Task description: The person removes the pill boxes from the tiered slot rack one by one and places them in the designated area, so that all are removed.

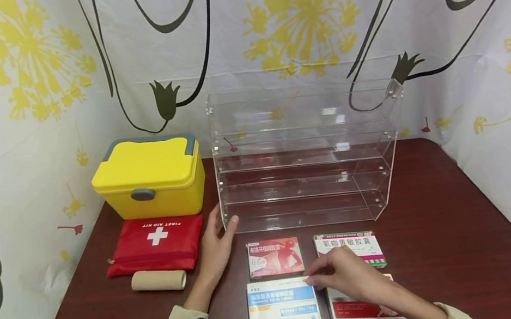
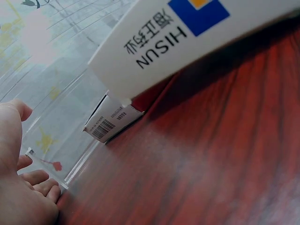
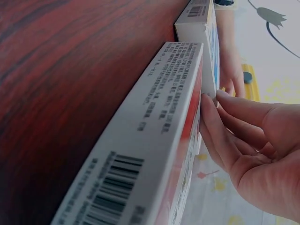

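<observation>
My right hand point(image 1: 347, 272) pinches the upper right corner of a white-and-blue medicine box point(image 1: 283, 310) between thumb and fingertips. In the right wrist view, those fingertips point(image 3: 206, 101) meet at that corner. Under the same hand lies a red-and-white medicine box point(image 1: 357, 309), partly covered. Behind it, a white medicine box with green and magenta edging point(image 1: 347, 245) is also partly hidden. A pink medicine box point(image 1: 275, 257) lies behind the blue one. My left hand point(image 1: 216, 248), fingers relaxed, rests at the lower left front corner of a clear acrylic shelf point(image 1: 299, 219).
A yellow lidded box point(image 1: 148, 170) with grey trim stands at the back left. In front of it lie a red first aid pouch point(image 1: 159, 245) and a cardboard tube point(image 1: 158, 280). Patterned cloth point(image 1: 303, 14) hangs behind the dark wooden table point(image 1: 461, 239).
</observation>
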